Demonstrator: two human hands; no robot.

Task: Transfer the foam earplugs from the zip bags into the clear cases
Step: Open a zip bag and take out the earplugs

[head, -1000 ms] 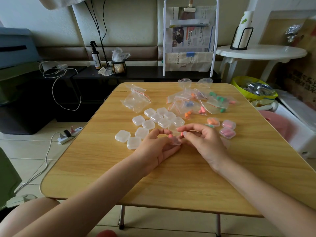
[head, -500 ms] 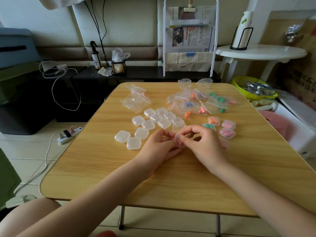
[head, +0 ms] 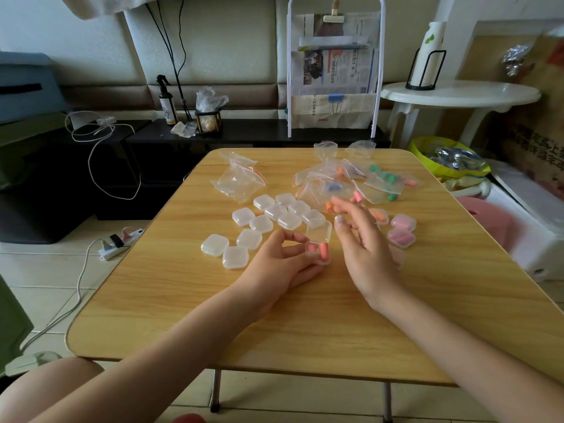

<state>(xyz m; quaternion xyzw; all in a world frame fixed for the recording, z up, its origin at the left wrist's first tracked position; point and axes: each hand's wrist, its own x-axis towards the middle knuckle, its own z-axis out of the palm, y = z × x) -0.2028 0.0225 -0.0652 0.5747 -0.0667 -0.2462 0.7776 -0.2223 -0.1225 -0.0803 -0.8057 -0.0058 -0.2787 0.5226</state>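
The left hand is pinching an open clear case with two pink earplugs lying inside; the right hand, released and empty, is hovering just beside it; the filled zip bags are lying beyond its fingertips, nearer the right hand.

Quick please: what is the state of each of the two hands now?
Left hand: holding an open clear case with pink earplugs inside.
Right hand: open, fingers spread, holding nothing.
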